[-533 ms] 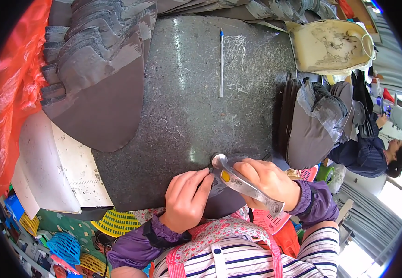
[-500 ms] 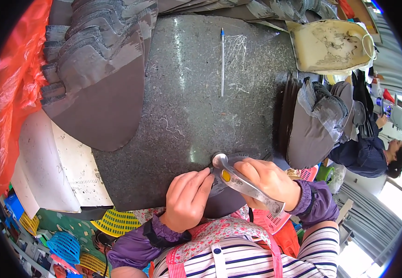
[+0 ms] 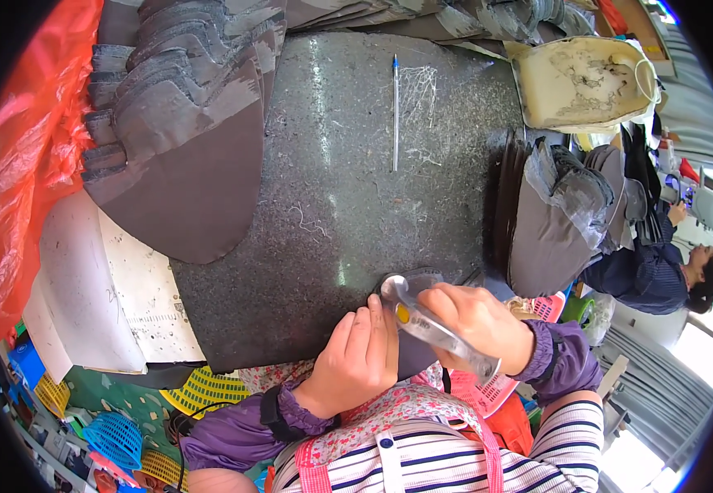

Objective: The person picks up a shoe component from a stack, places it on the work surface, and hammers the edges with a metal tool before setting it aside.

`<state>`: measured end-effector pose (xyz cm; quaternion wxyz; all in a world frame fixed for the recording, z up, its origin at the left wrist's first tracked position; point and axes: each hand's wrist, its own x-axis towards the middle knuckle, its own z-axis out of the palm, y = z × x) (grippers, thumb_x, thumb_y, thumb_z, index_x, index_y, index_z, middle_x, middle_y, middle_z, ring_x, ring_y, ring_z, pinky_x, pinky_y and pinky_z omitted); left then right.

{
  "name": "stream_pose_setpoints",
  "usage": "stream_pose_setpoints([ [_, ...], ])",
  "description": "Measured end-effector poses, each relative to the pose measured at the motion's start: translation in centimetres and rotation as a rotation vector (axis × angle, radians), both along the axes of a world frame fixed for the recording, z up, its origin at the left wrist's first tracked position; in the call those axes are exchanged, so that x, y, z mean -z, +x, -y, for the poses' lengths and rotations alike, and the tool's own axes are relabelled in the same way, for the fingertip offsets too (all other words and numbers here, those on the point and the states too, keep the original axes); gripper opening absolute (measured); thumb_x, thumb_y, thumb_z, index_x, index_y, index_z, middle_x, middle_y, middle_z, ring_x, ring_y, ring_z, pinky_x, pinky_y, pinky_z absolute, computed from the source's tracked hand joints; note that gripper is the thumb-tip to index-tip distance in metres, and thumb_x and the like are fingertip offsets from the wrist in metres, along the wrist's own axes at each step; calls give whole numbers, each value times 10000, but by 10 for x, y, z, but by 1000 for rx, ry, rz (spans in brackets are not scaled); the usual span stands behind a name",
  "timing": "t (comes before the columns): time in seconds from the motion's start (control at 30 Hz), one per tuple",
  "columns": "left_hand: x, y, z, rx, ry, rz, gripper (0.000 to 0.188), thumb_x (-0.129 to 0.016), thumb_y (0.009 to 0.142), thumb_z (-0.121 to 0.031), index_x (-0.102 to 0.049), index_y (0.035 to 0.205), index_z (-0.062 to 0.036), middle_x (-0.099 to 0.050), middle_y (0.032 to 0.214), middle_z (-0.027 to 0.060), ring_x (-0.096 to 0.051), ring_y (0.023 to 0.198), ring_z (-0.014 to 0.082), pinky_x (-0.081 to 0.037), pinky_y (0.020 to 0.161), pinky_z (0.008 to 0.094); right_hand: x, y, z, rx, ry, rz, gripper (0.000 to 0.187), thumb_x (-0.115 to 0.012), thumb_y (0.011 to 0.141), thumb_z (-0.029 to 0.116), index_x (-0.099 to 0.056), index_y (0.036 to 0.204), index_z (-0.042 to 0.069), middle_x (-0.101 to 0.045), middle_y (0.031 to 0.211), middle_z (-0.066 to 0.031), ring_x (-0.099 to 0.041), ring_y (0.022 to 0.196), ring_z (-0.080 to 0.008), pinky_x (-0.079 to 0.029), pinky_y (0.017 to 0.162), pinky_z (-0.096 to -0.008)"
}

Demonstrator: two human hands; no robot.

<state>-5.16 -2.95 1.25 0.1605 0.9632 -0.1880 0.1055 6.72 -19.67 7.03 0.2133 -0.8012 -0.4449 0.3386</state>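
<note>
Silver metal hammer point(image 3: 443, 331), one, with a rounded bright face and a yellow spot near it; located at the near edge of the tabletop point(image 3: 356, 205), slanting over a dark flat piece point(image 3: 416, 355). Right hand point(image 3: 481, 324): fingers curled closed about the hammer, the grip partly hidden beneath. Left hand point(image 3: 355, 361): fingers extended and held close together, tips at the dark piece just beside the hammer's face; whether it pinches anything cannot be told. Farther out on the tabletop: one clear pen with a blue end point(image 3: 396, 115), lying lengthwise; pale loose threads point(image 3: 420, 89), scattered just beside it. Left side: overlapping stack of dark rounded pieces point(image 3: 188, 185); red plastic sheet point(image 3: 36, 164); white paper point(image 3: 85, 283), below the stack. Right side: second stack of dark pieces point(image 3: 547, 234); cream container point(image 3: 578, 86), stained inside, near the far corner.
</note>
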Motion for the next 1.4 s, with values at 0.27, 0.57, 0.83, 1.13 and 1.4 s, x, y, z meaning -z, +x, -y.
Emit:
stream_pose_setpoints([
  [0.27, -9, 35, -57, -93, -223, -28, 274, -603, 752, -33, -656, 1010, 40, -660, 1028, 170, -630, 962, 310, -507, 875, 409, 25, -3, 5, 211, 183, 356, 371, -719, 701, 33, -535, 1018, -24, -543, 873, -181, -571, 751, -394, -471, 645, -450],
  [0.57, 13, 115, -194, -821, 51, 280, 347, -613, 910, -146, -566, 1184, 62, -547, 1218, 235, -533, 1106, 396, -425, 981, 438, -41, 2, 31, 362, 9, 161, 256, -697, 731, 5, -566, 951, 0, -551, 762, -159, -572, 691, -378, -464, 623, -437],
  [0.83, -5, 119, -192, -931, -14, 172, 384, -697, 859, -226, -591, 1074, 73, -599, 1015, 218, -583, 933, 395, -474, 834, 433, -32, 87, 104, 998, 132, 815, 63, -542, 853, -3, -540, 915, -11, -532, 901, -87, -548, 777, -176, -482, 642, -314],
  [1.13, -6, 104, -197, -682, -471, 6, 221, -674, 878, -129, -596, 1029, 11, -629, 939, 127, -624, 858, 197, -498, 744, 344, -52, 46, 94, 1039, 242, 909, 125, -588, 839, -33, -524, 946, -24, -463, 1005, -74, -479, 785, -131, -485, 675, -258],
  [1.4, -65, 63, -146, -498, -1672, -490, 211, -560, 944, -140, -556, 1140, -61, -607, 1021, 3, -568, 855, 87, -484, 713, 231, -89, 12, 46, 1677, 870, -299, 212, -694, 777, -54, -549, 926, -14, -535, 889, -42, -506, 670, -112, -457, 587, -256],
])
